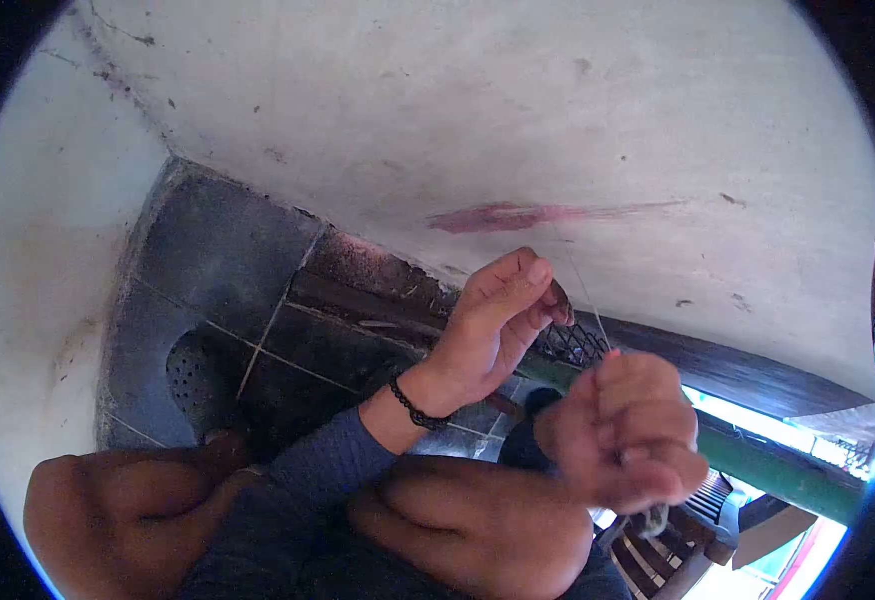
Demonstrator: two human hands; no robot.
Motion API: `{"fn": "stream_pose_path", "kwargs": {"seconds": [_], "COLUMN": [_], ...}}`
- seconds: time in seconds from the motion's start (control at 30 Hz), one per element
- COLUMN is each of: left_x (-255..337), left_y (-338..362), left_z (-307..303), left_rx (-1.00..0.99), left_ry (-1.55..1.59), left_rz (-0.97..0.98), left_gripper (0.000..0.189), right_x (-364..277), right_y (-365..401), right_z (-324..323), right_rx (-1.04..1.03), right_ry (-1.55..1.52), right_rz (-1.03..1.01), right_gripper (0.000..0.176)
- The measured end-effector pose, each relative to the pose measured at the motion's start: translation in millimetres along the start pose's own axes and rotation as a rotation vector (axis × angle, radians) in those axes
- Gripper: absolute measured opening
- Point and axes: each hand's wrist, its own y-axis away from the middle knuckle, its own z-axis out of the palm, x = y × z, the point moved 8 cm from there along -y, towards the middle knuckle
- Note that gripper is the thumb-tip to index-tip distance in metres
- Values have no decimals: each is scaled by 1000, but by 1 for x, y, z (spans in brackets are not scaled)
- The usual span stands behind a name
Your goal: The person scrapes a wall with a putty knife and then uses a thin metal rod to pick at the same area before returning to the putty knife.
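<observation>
My left hand (498, 325), with a dark braided bracelet (415, 405) at the wrist, is raised in front of the wall with thumb and fingers pinched together. A small dark brown piece (561, 302) shows at its fingertips; I cannot tell what it is. My right hand (626, 430), slightly blurred, is curled into a fist lower and to the right. A thin pale thread (590, 300) runs upward from this fist, passing just right of the left fingertips. A tiny orange-red spot shows where the thread meets the fist.
A pale wall (358, 100) with a reddish smear (503, 217) rises ahead. Dark floor tiles (218, 240) lie at left, with a perforated dark shoe (193, 375). At right are a green rail (778, 470) and a slatted wooden chair (673, 540). My bare knees are below.
</observation>
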Motion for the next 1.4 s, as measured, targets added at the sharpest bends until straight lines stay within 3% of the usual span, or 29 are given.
{"fn": "stream_pose_path", "kwargs": {"seconds": [0.1, 0.2, 0.63, 0.8, 0.9, 1.1, 1.2, 1.27, 1.4], "left_x": [0, 1, 4, 6, 5, 7, 7, 8, 8], "left_y": [0, 3, -1, -2, 1, -1, 2, -3, -2], "left_z": [1, 1, -3, -3, -2, -3, -5, -5, -4], "left_rx": [-15, 120, 4, 8, 107, 33, 140, 85, 86], "left_ry": [-8, -21, 3, 12, 23, -41, -21, -19, -16], "left_rz": [2, -33, 2, 32, -32, 7, -45, 0, -8], "left_gripper": [15, 15, 15, 15, 15, 18, 19, 19, 18], "right_x": [6, 19, 3, -3, 16, 7, 3, 5, 10], "right_y": [1, 14, 11, 4, 14, 13, 12, 13, 10], "right_z": [2, 5, 17, 14, 21, 19, 16, 20, 22], "right_rx": [-53, -47, -133, -165, -215, -137, -173, -202, -226], "right_ry": [-66, 27, 137, -63, 42, 26, 40, 21, 182], "right_rz": [77, 53, -46, -46, -13, -19, 13, 42, 6], "right_gripper": [41, 36, 37, 32, 32, 32, 37, 40, 36]}}
